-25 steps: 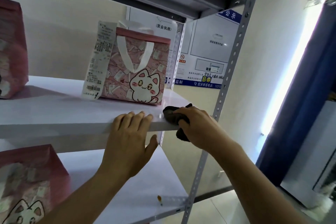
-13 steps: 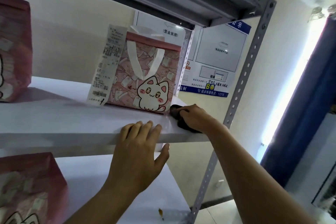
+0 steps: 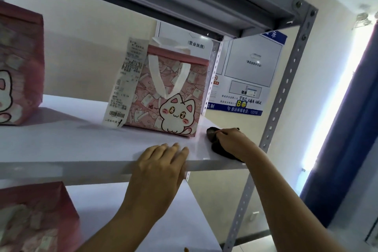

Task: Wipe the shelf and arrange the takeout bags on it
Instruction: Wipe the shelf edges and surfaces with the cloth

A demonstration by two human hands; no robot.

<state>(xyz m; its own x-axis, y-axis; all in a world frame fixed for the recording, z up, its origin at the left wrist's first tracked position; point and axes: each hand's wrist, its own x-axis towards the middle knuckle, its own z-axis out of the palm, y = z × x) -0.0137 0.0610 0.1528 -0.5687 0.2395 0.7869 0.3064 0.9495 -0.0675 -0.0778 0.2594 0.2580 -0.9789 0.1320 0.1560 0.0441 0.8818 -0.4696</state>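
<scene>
The shelf (image 3: 67, 145) was a glossy white board in a grey metal frame with punched uprights. On it stood a pink takeout bag (image 3: 169, 96) printed with a white cartoon cat, with white ribbon handles and a long receipt (image 3: 126, 84) hanging down its left front. Its top was open, but nothing inside could be seen. A second pink bag (image 3: 18, 63) stood at the far left of the same board, cut off by the frame edge, and a third (image 3: 34, 217) sat on the shelf below.

The right hand (image 3: 233, 141) was clenched on a dark cloth (image 3: 216, 145), pressing it to the board's right front corner, just beside the cat bag and close to the right upright (image 3: 286, 88). The left hand (image 3: 161, 168) lay released, fingers flat over the front edge, grasping nothing. Between the two upper bags the board was bare.
</scene>
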